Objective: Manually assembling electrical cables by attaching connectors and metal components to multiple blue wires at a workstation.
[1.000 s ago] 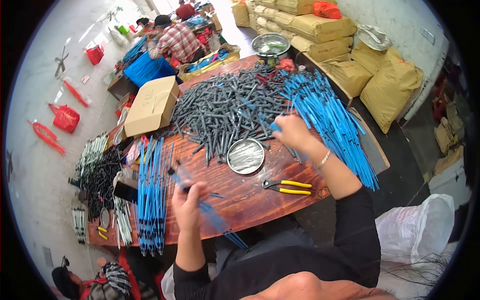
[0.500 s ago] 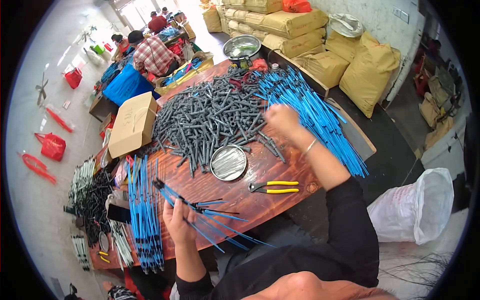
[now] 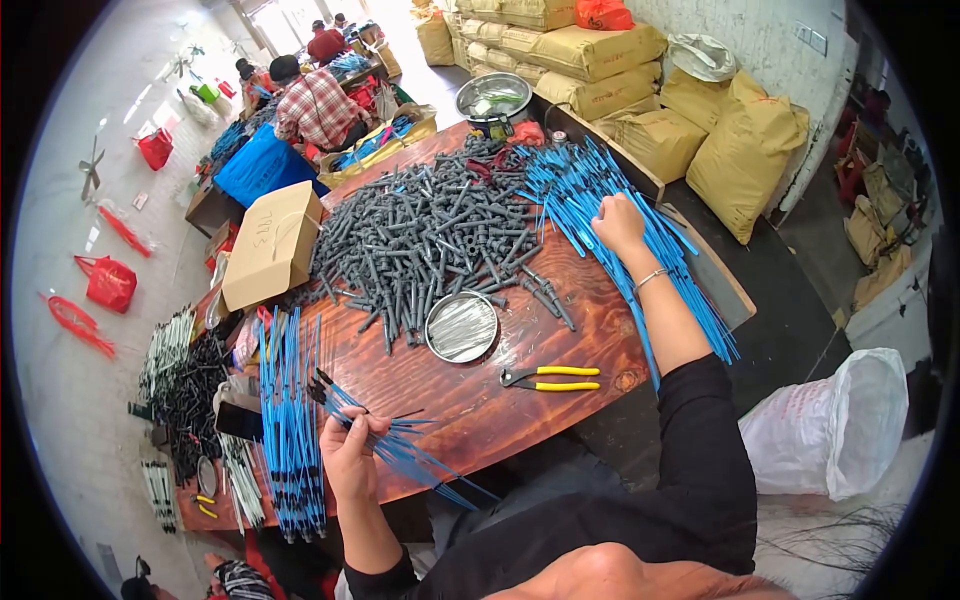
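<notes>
My left hand (image 3: 347, 455) is closed around a loose bundle of thin blue rods with black ends (image 3: 408, 456), held low over the table's near edge. My right hand (image 3: 618, 222) is closed at the inner side of a heap of long blue rods (image 3: 686, 282). One blue rod (image 3: 643, 338) runs from under that hand down past the wrist, apart from the heap. Just left of it spreads a big pile of grey tube-shaped parts (image 3: 420, 235). Between my hands lie a round metal dish of thin pale pins (image 3: 461, 327) and yellow-handled cutting pliers (image 3: 550, 378).
Bundled blue rods (image 3: 291, 430) lie at the left edge, beside a phone (image 3: 238, 421) and black parts (image 3: 190, 390). A cardboard box (image 3: 270, 250) and metal bowl (image 3: 494, 95) stand farther back. A white sack (image 3: 820, 425) is at right. People sit working beyond.
My right hand has moved right, from beside the grey pile onto the blue rods, and one rod now lies apart under it. The bundle in my left hand has tilted and drawn together.
</notes>
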Demonstrator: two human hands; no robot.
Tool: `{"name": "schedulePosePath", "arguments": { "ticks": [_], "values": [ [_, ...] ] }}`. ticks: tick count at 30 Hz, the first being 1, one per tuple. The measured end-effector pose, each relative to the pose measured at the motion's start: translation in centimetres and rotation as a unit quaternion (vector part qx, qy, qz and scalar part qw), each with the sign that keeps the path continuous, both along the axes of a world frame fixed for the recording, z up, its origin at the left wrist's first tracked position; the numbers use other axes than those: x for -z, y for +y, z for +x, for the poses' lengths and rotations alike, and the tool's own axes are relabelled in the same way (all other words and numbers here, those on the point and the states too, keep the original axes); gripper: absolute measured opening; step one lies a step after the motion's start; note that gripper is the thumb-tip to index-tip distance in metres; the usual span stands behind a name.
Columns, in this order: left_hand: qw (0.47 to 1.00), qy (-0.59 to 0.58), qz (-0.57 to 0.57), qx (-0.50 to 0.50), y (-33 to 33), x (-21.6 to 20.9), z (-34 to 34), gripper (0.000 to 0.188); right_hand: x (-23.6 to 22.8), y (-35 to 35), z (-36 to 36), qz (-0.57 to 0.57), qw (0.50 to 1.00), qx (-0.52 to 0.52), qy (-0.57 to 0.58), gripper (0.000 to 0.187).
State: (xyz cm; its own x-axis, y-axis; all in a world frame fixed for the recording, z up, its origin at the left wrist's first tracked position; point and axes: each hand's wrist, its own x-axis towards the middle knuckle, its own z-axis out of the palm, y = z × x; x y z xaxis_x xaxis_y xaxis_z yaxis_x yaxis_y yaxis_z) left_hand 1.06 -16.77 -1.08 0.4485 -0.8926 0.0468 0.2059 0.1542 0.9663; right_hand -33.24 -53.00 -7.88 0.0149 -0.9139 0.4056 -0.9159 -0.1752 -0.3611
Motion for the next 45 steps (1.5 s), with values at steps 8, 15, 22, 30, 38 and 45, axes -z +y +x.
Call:
{"name": "schedulePosePath", "arguments": {
  "ticks": [8, 15, 22, 30, 38, 45],
  "values": [
    [0.989, 0.006, 0.017, -0.15, -0.7, -0.5, -0.7, 0.014, -5.3, 11.3, 9.0, -0.069, 0.955, -0.272, -0.101, 0.017],
    [0.984, -0.072, -0.073, -0.143, -4.6, -1.2, -4.1, 0.014, -3.6, 23.1, 12.9, -0.199, 0.836, -0.506, -0.067, 0.015],
    [0.968, -0.117, -0.127, -0.184, -4.1, -0.2, -2.6, 0.013, -2.7, 25.8, 14.3, -0.229, 0.829, -0.493, -0.129, 0.02],
    [0.985, -0.022, -0.104, -0.139, -3.3, -0.8, -3.1, 0.01, -1.5, 26.3, 14.7, -0.195, 0.838, -0.495, -0.121, 0.021],
    [0.971, -0.165, -0.094, -0.148, -3.9, -1.4, -3.8, 0.008, -0.6, 26.9, 15.3, -0.2, 0.837, -0.485, -0.157, 0.018],
    [0.987, -0.141, -0.031, -0.076, -1.9, -1.5, -1.7, 0.009, -4.1, 23.1, 10.6, 0.041, 0.7, -0.684, -0.198, 0.018]
  ]
}}
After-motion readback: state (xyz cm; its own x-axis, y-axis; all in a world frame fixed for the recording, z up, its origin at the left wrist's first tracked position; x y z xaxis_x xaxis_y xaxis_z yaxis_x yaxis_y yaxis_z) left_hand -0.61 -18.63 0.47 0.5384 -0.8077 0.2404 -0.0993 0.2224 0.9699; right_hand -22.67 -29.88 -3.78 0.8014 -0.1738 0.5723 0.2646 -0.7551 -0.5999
